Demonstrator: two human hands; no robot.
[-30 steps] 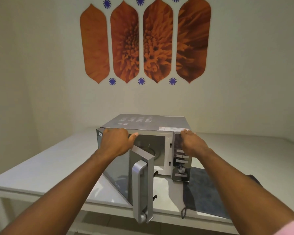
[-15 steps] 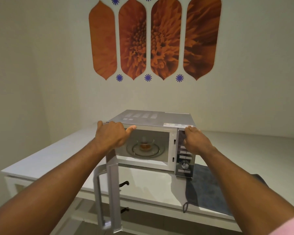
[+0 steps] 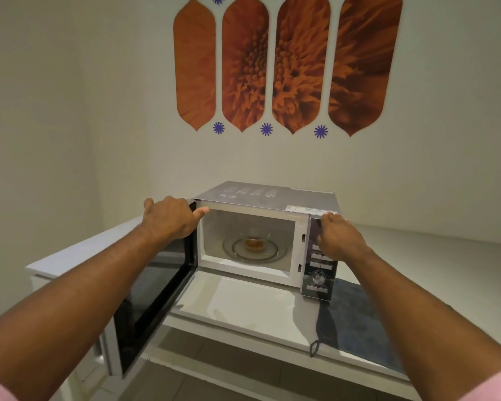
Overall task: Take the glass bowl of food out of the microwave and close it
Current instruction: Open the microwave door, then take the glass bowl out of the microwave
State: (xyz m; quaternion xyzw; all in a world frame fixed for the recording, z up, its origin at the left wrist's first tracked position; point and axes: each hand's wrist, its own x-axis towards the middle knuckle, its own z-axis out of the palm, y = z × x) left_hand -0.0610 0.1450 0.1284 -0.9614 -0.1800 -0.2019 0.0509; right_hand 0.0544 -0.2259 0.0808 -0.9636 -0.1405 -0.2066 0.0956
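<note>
A silver microwave [image 3: 268, 196] stands on a white table [image 3: 243, 308] with its door [image 3: 151, 302] swung wide to the left. Inside, a small glass bowl [image 3: 254, 240] holding brownish food sits in the middle of the glass turntable [image 3: 275, 254]. My left hand [image 3: 171, 217] grips the top edge of the door near the hinge corner, thumb pointing toward the cavity. My right hand [image 3: 340, 238] rests against the control panel [image 3: 318, 280] at the microwave's top right corner, fingers curled, holding nothing.
A dark blue cloth [image 3: 359, 322] with a loop lies on the table right of the microwave, reaching the front edge. The table runs on along the left and right walls. Orange flower panels [image 3: 287, 65] hang on the wall behind.
The door has swung from half open to wide open on the left, my left hand staying on its top edge. The bowl inside has come into view. My right hand stayed on the panel.
</note>
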